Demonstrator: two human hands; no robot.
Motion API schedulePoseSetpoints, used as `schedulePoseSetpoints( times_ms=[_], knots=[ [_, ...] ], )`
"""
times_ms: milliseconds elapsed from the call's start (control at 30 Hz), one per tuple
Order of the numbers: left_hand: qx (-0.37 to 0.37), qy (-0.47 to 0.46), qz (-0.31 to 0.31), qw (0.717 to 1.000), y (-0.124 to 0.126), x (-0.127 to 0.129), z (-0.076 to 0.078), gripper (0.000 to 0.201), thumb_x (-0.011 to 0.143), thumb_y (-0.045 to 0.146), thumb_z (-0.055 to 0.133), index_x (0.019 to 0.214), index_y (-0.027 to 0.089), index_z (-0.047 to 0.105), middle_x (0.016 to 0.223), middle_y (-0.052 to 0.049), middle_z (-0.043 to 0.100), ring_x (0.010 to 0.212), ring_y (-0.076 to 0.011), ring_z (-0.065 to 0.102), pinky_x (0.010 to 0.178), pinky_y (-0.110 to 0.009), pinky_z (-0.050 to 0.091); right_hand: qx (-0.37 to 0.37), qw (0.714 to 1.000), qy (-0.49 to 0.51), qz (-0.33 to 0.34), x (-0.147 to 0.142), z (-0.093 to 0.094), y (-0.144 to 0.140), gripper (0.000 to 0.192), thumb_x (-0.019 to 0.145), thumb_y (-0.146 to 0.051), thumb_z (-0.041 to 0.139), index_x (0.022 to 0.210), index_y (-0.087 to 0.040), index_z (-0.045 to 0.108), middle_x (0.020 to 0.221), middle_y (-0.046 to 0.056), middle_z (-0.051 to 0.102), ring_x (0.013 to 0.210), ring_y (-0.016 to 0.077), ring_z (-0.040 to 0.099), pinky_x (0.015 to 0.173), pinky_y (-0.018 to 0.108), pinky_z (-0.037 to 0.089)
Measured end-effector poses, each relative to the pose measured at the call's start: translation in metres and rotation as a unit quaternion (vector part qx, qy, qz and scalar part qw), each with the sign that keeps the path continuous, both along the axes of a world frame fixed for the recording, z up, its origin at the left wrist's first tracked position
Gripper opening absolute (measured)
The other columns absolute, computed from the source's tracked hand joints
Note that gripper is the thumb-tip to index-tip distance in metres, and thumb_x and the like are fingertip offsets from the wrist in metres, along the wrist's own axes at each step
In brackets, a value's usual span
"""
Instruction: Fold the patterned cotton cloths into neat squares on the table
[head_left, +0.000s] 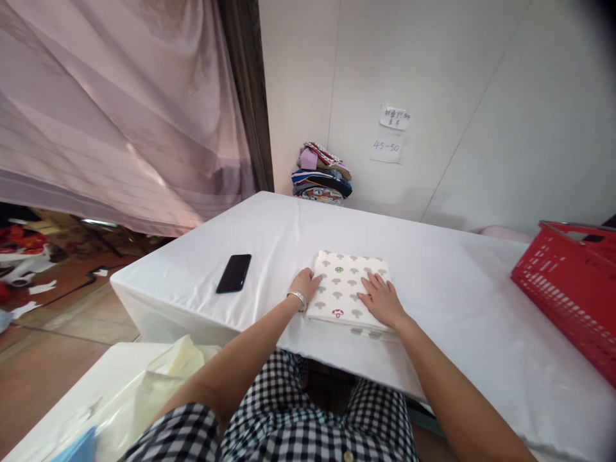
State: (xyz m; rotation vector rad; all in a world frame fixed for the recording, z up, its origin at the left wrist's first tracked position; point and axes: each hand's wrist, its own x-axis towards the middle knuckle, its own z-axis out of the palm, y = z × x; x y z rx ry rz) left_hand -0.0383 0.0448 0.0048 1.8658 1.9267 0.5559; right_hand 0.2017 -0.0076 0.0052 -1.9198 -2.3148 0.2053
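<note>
A folded white cloth with a mushroom print [347, 282] lies near the front edge of the white-covered table [447, 282]. My left hand [304, 284], a bracelet on its wrist, rests at the cloth's left edge, fingers curled against it. My right hand [380, 298] lies flat on the cloth's right half, fingers spread. Neither hand lifts the cloth.
A black phone [233, 273] lies left of the cloth. A stack of folded clothes [321, 174] sits at the table's far edge against the wall. A red plastic basket [568, 282] stands at the right. A low white surface with plastic bags [144, 398] is at the lower left.
</note>
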Motion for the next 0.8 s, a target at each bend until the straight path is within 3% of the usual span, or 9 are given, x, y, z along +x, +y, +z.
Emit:
schedulePoseSetpoints(
  times_ms=[67,167,233,300,400,500,667,800],
  knots=[
    [0.009,0.026,-0.01,1.0,0.003,0.006,0.011,0.029,0.081,0.034,0.054,0.104,0.016,0.053,0.112,-0.011,0.058,0.103,-0.0218,0.055,0.085,-0.03,0.042,0.0,1.0,-0.007,-0.003,0.001,-0.001,0.0,0.054,0.091,-0.048,0.026,0.139,-0.022,0.033,0.15,0.005,0.019,0.138,0.0226,0.01,0.109,0.046,0.009],
    [0.106,0.079,-0.079,0.988,0.004,0.024,0.022,0.047,0.082,0.03,0.052,0.125,0.016,0.043,0.14,-0.012,0.039,0.128,-0.0232,0.034,0.102,-0.035,0.03,0.002,1.0,-0.019,-0.004,0.001,0.0,0.0,0.055,0.091,-0.048,0.026,0.139,-0.022,0.032,0.15,0.005,0.018,0.138,0.0225,0.01,0.109,0.046,0.009],
    [0.127,0.106,-0.147,0.975,0.003,0.035,0.022,0.051,0.085,0.034,0.047,0.131,0.016,0.039,0.146,-0.011,0.029,0.135,-0.0227,0.021,0.109,-0.038,0.021,0.003,1.0,-0.025,-0.006,0.001,0.0,-0.001,0.055,0.091,-0.048,0.025,0.139,-0.022,0.032,0.15,0.005,0.018,0.138,0.0222,0.009,0.109,0.045,0.009],
    [0.093,0.126,-0.182,0.971,0.002,0.042,0.016,0.055,0.086,0.042,0.041,0.134,0.016,0.036,0.148,-0.01,0.024,0.137,-0.0236,0.015,0.11,-0.042,0.016,-0.001,1.0,-0.027,-0.007,0.001,0.001,-0.002,0.056,0.091,-0.048,0.024,0.14,-0.022,0.031,0.15,0.004,0.018,0.138,0.0218,0.009,0.109,0.045,0.009],
    [0.038,0.136,-0.168,0.976,0.003,0.043,0.004,0.061,0.088,0.049,0.03,0.137,0.014,0.032,0.15,-0.01,0.02,0.138,-0.0241,0.011,0.11,-0.045,0.014,-0.017,1.0,-0.019,-0.005,0.002,0.002,-0.002,0.056,0.091,-0.05,0.023,0.139,-0.023,0.031,0.15,0.004,0.018,0.138,0.0215,0.009,0.109,0.045,0.01],
    [0.037,0.138,-0.16,0.977,0.004,0.041,-0.001,0.064,0.087,0.051,0.027,0.139,0.013,0.031,0.15,-0.01,0.018,0.139,-0.0236,0.009,0.111,-0.044,0.013,-0.035,0.999,-0.008,-0.013,0.002,0.006,0.005,0.054,0.091,-0.05,0.025,0.138,-0.025,0.034,0.15,0.004,0.02,0.138,0.023,0.011,0.108,0.046,0.013],
    [0.037,0.129,-0.148,0.98,0.002,0.042,0.0,0.064,0.087,0.051,0.027,0.138,0.012,0.032,0.15,-0.01,0.02,0.139,-0.025,0.008,0.111,-0.046,0.012,0.018,0.998,-0.008,-0.055,0.002,0.012,0.031,0.054,0.091,-0.046,0.028,0.138,-0.02,0.033,0.15,0.009,0.016,0.138,0.0246,0.007,0.107,0.048,0.013],
    [0.03,0.109,-0.117,0.987,-0.001,0.042,0.001,0.064,0.087,0.051,0.029,0.138,0.013,0.031,0.15,-0.01,0.017,0.139,-0.0261,0.007,0.11,-0.046,0.013,-0.003,0.997,-0.011,-0.073,0.006,0.003,0.046,0.055,0.091,-0.048,0.026,0.138,-0.02,0.031,0.15,0.008,0.016,0.138,0.0239,0.008,0.106,0.052,0.016]
  ],
)
